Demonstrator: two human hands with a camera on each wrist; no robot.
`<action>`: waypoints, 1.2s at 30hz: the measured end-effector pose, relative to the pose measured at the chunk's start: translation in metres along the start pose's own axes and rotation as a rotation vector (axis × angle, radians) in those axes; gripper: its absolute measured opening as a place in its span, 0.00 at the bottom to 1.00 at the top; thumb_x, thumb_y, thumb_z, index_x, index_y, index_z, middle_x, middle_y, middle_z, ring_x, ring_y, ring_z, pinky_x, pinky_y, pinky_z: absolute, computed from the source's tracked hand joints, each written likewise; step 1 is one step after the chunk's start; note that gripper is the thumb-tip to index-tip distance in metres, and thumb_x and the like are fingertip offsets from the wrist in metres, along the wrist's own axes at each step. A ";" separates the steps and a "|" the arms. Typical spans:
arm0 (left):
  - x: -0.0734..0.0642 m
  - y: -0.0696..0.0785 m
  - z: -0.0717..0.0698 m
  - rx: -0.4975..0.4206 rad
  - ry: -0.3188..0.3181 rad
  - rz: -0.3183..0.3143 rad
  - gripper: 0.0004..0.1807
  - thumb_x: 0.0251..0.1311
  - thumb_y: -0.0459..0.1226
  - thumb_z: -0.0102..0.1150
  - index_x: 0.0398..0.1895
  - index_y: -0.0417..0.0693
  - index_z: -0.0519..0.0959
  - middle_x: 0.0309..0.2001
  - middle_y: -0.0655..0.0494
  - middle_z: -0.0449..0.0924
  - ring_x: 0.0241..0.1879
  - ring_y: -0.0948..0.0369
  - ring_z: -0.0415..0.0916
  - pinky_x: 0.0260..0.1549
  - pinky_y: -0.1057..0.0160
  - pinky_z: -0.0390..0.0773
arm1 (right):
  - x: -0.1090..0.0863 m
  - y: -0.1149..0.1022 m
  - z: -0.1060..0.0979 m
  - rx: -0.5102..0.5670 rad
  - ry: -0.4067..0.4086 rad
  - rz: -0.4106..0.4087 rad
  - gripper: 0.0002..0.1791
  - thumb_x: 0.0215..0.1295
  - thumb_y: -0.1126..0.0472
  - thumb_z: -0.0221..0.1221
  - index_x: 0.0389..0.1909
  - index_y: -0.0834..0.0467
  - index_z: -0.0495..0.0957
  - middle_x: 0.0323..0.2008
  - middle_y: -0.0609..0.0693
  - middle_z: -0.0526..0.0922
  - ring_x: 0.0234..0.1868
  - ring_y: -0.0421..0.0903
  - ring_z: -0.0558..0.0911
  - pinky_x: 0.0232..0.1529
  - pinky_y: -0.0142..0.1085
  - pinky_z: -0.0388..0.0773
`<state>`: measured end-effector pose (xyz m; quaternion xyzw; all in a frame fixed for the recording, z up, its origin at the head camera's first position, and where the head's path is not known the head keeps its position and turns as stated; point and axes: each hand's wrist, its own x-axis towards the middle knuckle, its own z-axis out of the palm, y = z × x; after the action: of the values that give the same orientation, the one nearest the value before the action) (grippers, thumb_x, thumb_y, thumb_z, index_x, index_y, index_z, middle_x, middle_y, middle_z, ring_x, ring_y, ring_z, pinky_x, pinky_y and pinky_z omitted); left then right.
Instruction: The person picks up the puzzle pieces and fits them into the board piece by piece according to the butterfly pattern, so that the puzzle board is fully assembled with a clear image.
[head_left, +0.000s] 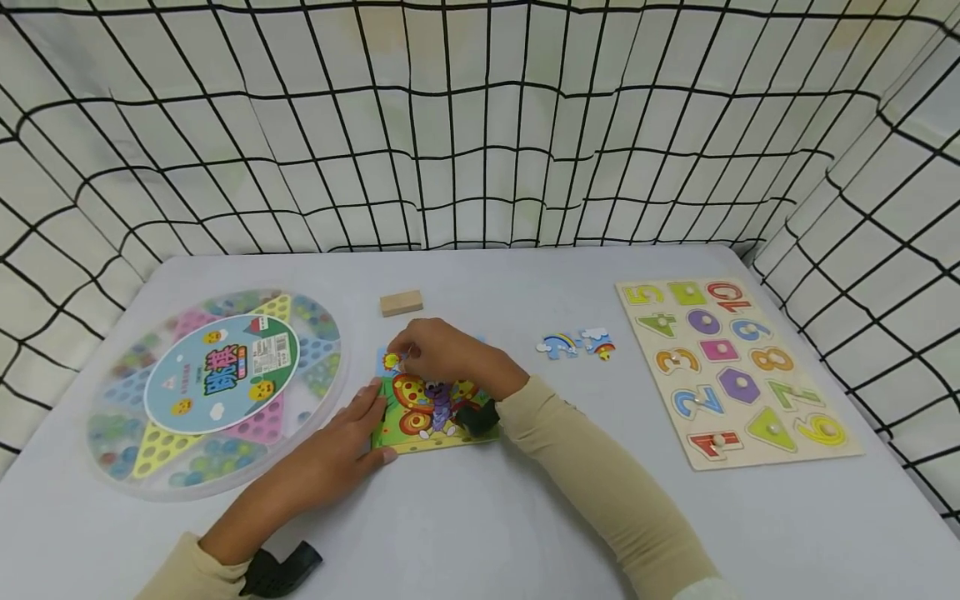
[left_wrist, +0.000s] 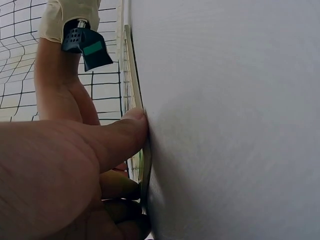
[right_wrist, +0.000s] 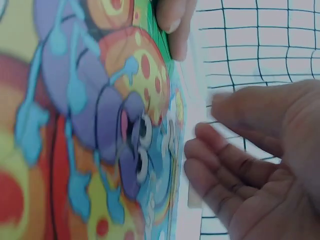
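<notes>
A jigsaw puzzle board (head_left: 420, 429) with a purple butterfly picture lies flat in the middle of the white table. My left hand (head_left: 341, 454) touches its left side with fairly straight fingers, its thumb by the front left corner; in the left wrist view that thumb (left_wrist: 122, 137) meets the board's thin edge (left_wrist: 134, 70). Above the board's upper left part is my right hand (head_left: 442, 354), fingers bent downward. In the right wrist view a gap shows between the right thumb and fingers (right_wrist: 215, 165), with nothing visible in it. The right hand hides the board's upper part.
Two loose jigsaw pieces, one with a rainbow (head_left: 558, 346) and one with a cloud (head_left: 597, 337), lie right of the board. Behind it sits a wooden block (head_left: 401, 302). A round checkers set (head_left: 221, 375) is at left, a number board (head_left: 738, 375) at right. Black netting (head_left: 487, 158) surrounds the table.
</notes>
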<state>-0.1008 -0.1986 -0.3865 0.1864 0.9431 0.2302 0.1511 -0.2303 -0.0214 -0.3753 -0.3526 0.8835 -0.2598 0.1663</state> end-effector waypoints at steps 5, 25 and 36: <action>-0.001 0.000 0.001 0.007 0.002 -0.006 0.42 0.66 0.44 0.59 0.72 0.28 0.53 0.75 0.35 0.40 0.73 0.38 0.41 0.63 0.38 0.57 | -0.007 0.008 -0.006 0.082 0.095 -0.064 0.14 0.71 0.65 0.55 0.53 0.60 0.81 0.49 0.49 0.82 0.45 0.40 0.77 0.47 0.26 0.74; -0.001 0.000 0.001 0.018 0.000 -0.016 0.43 0.66 0.47 0.58 0.74 0.31 0.52 0.76 0.37 0.39 0.73 0.39 0.40 0.63 0.38 0.58 | -0.050 0.048 -0.035 0.128 0.198 -0.010 0.13 0.73 0.65 0.53 0.49 0.62 0.83 0.46 0.49 0.84 0.44 0.41 0.79 0.44 0.31 0.76; -0.001 0.000 0.001 0.016 0.001 -0.008 0.43 0.67 0.47 0.58 0.74 0.31 0.52 0.76 0.38 0.39 0.73 0.40 0.40 0.63 0.39 0.57 | -0.070 0.074 -0.049 0.111 0.196 0.076 0.12 0.70 0.66 0.56 0.49 0.61 0.83 0.47 0.49 0.83 0.47 0.45 0.78 0.46 0.36 0.76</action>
<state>-0.0996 -0.1988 -0.3871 0.1839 0.9457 0.2222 0.1500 -0.2448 0.0903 -0.3706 -0.2820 0.8925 -0.3352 0.1081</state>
